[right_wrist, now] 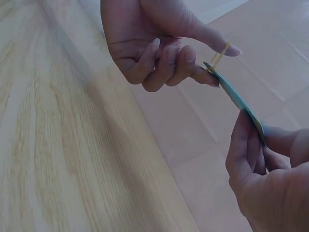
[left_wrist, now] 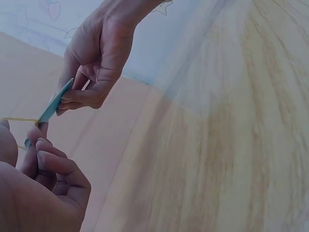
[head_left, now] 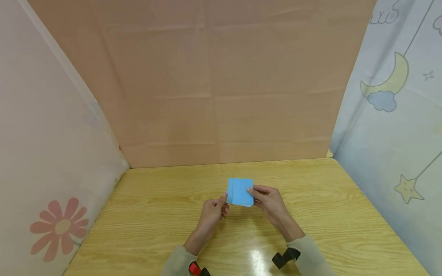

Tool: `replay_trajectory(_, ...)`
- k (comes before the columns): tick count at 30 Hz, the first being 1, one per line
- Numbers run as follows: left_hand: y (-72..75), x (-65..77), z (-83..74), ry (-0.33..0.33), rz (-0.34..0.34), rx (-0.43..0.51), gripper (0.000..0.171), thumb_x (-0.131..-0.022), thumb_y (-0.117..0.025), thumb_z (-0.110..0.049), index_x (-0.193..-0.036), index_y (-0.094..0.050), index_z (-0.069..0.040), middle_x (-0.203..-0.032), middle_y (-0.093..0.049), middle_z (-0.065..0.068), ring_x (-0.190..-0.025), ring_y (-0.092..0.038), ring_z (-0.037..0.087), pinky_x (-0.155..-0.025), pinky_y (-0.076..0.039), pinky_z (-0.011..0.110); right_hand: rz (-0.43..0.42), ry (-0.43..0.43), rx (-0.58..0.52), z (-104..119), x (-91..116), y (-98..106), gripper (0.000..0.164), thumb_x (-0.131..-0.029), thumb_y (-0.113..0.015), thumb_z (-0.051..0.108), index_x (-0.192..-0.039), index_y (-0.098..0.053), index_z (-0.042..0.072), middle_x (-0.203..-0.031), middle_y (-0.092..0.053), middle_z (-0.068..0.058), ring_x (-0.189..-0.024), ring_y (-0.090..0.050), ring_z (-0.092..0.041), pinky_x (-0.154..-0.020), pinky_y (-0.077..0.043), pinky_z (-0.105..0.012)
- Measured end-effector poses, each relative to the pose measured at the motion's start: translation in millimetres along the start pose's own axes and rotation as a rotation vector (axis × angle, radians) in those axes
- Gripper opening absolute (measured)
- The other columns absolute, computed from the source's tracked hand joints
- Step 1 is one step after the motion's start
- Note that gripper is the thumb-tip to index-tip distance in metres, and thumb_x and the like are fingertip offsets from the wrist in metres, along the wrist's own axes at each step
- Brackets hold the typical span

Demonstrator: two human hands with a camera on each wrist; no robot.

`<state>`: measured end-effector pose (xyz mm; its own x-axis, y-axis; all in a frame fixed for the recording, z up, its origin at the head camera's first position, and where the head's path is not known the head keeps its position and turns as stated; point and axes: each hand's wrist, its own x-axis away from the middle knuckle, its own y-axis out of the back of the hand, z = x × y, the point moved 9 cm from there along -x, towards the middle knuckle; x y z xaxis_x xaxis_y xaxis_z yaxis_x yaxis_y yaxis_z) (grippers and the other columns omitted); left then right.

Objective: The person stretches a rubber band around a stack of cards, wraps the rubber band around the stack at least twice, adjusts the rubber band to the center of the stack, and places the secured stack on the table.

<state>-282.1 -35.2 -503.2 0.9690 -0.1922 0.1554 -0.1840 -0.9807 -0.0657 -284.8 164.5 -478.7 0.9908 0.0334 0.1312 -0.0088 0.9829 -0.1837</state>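
Observation:
A thin stack of blue square paper [head_left: 243, 191] is held above the wooden table, its face toward the head camera. My right hand [head_left: 273, 204] pinches its right edge, thumb on the front and fingers behind. A yellow rubber band [right_wrist: 222, 54] runs around the stack near its left edge. At the lower left corner, my left hand [head_left: 211, 213] has its thumb hooked in the band, pulling a loop away from the paper, as the right wrist view shows. The left fingers curl behind that corner, and the left wrist view catches the stack edge-on.
The wooden table [head_left: 152, 214] spreads below both hands. A brown panel [head_left: 214, 84] stands along its back edge. Pale printed sheets flank it, one with a pink flower [head_left: 60, 229] at left and one with a moon [head_left: 395, 76] at right.

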Motion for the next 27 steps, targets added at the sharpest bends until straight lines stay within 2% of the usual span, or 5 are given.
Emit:
replay_trajectory(4, 3.1, -0.3, -2.2, -0.004, -0.018, 0.009, 0.054, -0.101, -0.067, -0.053, -0.07, -0.063, -0.009, -0.066, -0.059, -0.004, -0.064, -0.049, 0.011, -0.063, -0.045, 0.024, 0.094, 0.0, 0.004, 2.3, 1.5, -4.5, 0.053, -0.101, -0.07, 0.009, -0.145, -0.053, -0.014, -0.111, -0.074, -0.001, -0.098, -0.075, -0.014, -0.086, -0.064, -0.028)
replay_trajectory(14, 8.4, -3.7, -4.3, 0.008, -0.004, 0.005, 0.053, -0.099, -0.069, -0.054, -0.067, -0.06, -0.013, -0.066, -0.058, -0.006, -0.066, -0.05, 0.011, -0.066, -0.046, 0.025, 0.257, -0.004, 0.043, 5.1, 4.2, -10.9, 0.057, -0.103, -0.069, 0.014, -0.147, -0.049, -0.016, -0.115, -0.075, -0.002, -0.099, -0.075, -0.014, -0.086, -0.064, -0.03)
replay_trajectory(22, 15.0, -8.4, -13.1, -0.034, 0.031, 0.054, 0.055, -0.098, -0.076, -0.038, -0.059, -0.046, -0.014, -0.06, -0.037, -0.004, -0.064, -0.034, 0.013, -0.066, -0.03, 0.033, 0.349, -0.018, 0.123, 4.5, 8.4, -17.1, 0.051, -0.102, -0.07, 0.012, -0.139, -0.055, -0.02, -0.109, -0.074, -0.003, -0.094, -0.074, -0.014, -0.081, -0.064, -0.028)
replay_trajectory(25, 18.8, -10.9, -14.1, -0.031, 0.029, 0.077, 0.049, -0.097, -0.078, -0.033, -0.063, -0.05, -0.011, -0.062, -0.037, -0.003, -0.065, -0.034, 0.013, -0.067, -0.03, 0.035, 0.381, -0.023, 0.131, 3.0, 10.2, -18.1, 0.049, -0.102, -0.07, 0.012, -0.137, -0.058, -0.019, -0.107, -0.076, -0.004, -0.091, -0.074, -0.014, -0.08, -0.064, -0.027)
replay_trajectory(27, 23.2, -13.1, -15.2, -0.028, 0.021, 0.094, 0.035, -0.096, -0.079, -0.032, -0.074, -0.064, -0.009, -0.067, -0.043, -0.004, -0.067, -0.037, 0.012, -0.066, -0.033, 0.032, 0.417, -0.02, 0.149, 0.2, 13.2, -19.8, 0.045, -0.101, -0.07, 0.01, -0.134, -0.06, -0.019, -0.106, -0.076, -0.004, -0.089, -0.074, -0.013, -0.077, -0.064, -0.027)
